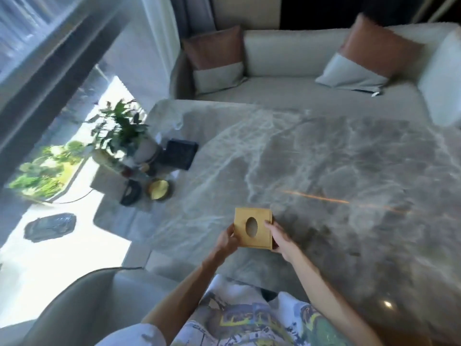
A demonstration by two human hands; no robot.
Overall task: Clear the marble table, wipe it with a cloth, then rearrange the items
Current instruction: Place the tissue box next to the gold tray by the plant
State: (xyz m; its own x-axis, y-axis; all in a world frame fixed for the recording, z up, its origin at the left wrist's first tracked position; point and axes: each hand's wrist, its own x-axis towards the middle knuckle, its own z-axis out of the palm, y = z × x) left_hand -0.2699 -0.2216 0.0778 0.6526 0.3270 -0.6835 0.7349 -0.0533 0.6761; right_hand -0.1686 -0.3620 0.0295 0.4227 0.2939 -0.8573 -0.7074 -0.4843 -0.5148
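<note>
The wooden tissue box [253, 228] sits between both hands: left hand [225, 242] and right hand [280, 239] fingers grasp its opposite sides above the marble table [324, 158].

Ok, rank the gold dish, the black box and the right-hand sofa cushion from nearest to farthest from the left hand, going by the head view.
1. Gold dish, up-left of the left hand, near the table's left edge.
2. Black box, beyond the dish, beside the plant.
3. Sofa cushion, far right on the sofa.
</note>
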